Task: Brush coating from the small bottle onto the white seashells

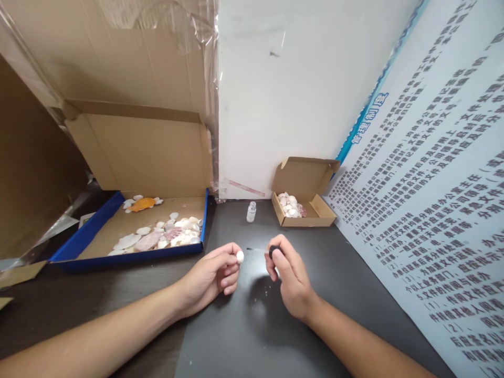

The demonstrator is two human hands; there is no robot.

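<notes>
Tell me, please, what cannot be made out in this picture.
All in the head view:
Dark piece: partly covered by the right hand's grip, so its full shape is hidden.
White piece: its inner side is hidden by the left hand's grip.
Small bottle: any lettering is too small to read.
Poster: cut off by the right edge.

White and black pieces, blue and brown boxes, dark counter (232,346).
Left: a white shell piece (240,257); a blue-walled box (129,258), brown inside, with white-to-cream shells (192,227), mottled pink shells (148,241) and an orange piece (142,204). Right: a cap-like black piece (272,251); far, a plain brown box (309,222) with white shells (289,203); a pale bluish poster (441,226) patterned with dark characters, its border brighter blue.
</notes>
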